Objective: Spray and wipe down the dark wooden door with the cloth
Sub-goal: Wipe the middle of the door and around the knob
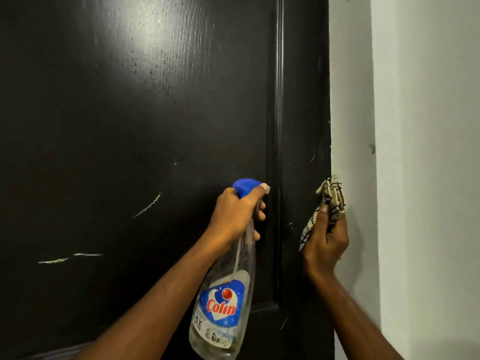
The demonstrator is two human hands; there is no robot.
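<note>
Left hand [235, 216] gripped spray bottle [223, 305] neck, nozzle facing door [130, 126] just ahead. Right hand [326, 237] clutched bunched cloth [328, 201] at door edge, right of bottle.

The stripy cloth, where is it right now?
In the head view the cloth is lower right, bunched in the right hand at the edge of the dark door, beside the white wall, right of the spray bottle.

- dark wooden door [130, 126]: glossy black, with pale chalky streaks across its lower panel.
- spray bottle [223, 307]: clear, blue trigger head, "Colin" label, gripped by the left hand [233, 214], nozzle near the door.
- cloth [330, 198]: cream with black stripes, bunched in the right hand [327, 240] at the door's right edge.
</note>
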